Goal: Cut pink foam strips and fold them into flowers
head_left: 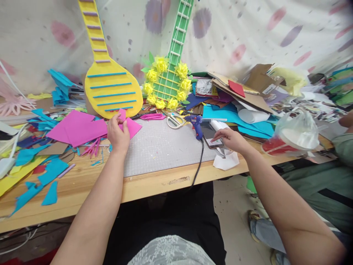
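My left hand [118, 135] is closed on a small piece of pink craft foam [134, 127] at the left edge of the grey cutting mat [160, 154]. A larger pink sheet [77, 129] lies just left of it. My right hand [231, 140] reaches to a phone [210, 133] lying face up, a fingertip on its lit screen and nothing in its grasp. Beside the phone stands a blue glue gun [196, 127], its black cord running over the table edge. White-handled scissors [175, 122] lie behind, near the mat's far edge.
A yellow guitar-like cutout [113, 86] and a green one [172, 70] ringed with yellow flowers lean at the back. Blue scraps [53, 171] litter the left. Cardboard and sheets pile up behind the phone. A bagged red-and-white tub [292, 136] stands right, near another person [317, 187].
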Available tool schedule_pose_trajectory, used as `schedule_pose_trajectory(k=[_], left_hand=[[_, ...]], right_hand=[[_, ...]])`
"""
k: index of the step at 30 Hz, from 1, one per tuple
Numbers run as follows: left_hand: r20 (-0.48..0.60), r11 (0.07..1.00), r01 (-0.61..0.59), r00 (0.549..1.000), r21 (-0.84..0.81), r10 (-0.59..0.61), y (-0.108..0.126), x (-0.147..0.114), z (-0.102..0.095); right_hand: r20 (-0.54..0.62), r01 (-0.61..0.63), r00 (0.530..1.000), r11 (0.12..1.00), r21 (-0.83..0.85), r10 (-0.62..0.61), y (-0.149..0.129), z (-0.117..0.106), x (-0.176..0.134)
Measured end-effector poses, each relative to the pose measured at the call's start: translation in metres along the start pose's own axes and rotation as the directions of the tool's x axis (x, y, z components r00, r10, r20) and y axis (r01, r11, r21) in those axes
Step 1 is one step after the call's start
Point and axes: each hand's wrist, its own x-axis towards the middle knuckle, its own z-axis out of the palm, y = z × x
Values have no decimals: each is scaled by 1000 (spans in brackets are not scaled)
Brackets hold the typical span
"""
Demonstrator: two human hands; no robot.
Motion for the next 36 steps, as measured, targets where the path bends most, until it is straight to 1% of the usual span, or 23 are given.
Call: schedule_pose_trajectory(k=[2, 4, 6, 8, 10, 13, 15, 17, 20, 24, 29, 32, 36], left_hand=[[9, 998, -59, 998, -9, 59, 2, -1, 1], [38, 994, -106, 994, -19, 107, 3, -3, 4], [91, 988, -151, 984, -30, 153, 6, -5, 7], [179, 978, -205, 962, -37, 208, 11, -8, 9], [294, 961, -273, 916, -44, 274, 20, -14, 11], [447, 932, -360, 829, -33, 336, 33, -24, 14], [518, 913, -408, 775, -28, 362, 40, -31, 17], [560, 899, -438, 739, -24, 375, 44, -36, 20], [592, 891, -454, 714, -13, 372, 45, -39, 22], [593, 893, -450, 717, -10, 367, 42, -39, 22], [555, 886, -456, 717, -83, 421, 44, -41, 24], [539, 872, -475, 708, -115, 457, 46, -44, 26], [528, 840, -517, 674, -162, 517, 46, -46, 27]], right_hand=[[29, 29, 999, 1000, -5, -29, 0, 0, -1], [30, 36, 999, 999, -20, -36, -1, 0, -1], [16, 22, 1000, 999, -28, -22, -1, 0, -1], [-20, -7, 1000, 1000, -19, 7, -1, 1, -1], [-66, -40, 997, 999, -12, 39, -1, 1, 0], [-96, -67, 993, 997, -26, 64, -1, 2, 4], [-99, -77, 992, 996, -40, 73, -2, 3, 7], [-108, -94, 990, 994, -47, 89, -2, 4, 9], [-117, -126, 986, 990, -58, 118, -3, 3, 11], [-107, -143, 985, 987, -70, 135, -5, 2, 9], [-105, -159, 983, 984, -81, 150, -6, 2, 8], [-115, -145, 984, 986, -82, 135, -4, 6, 10], [-149, -84, 986, 994, -65, 73, -2, 9, 13]])
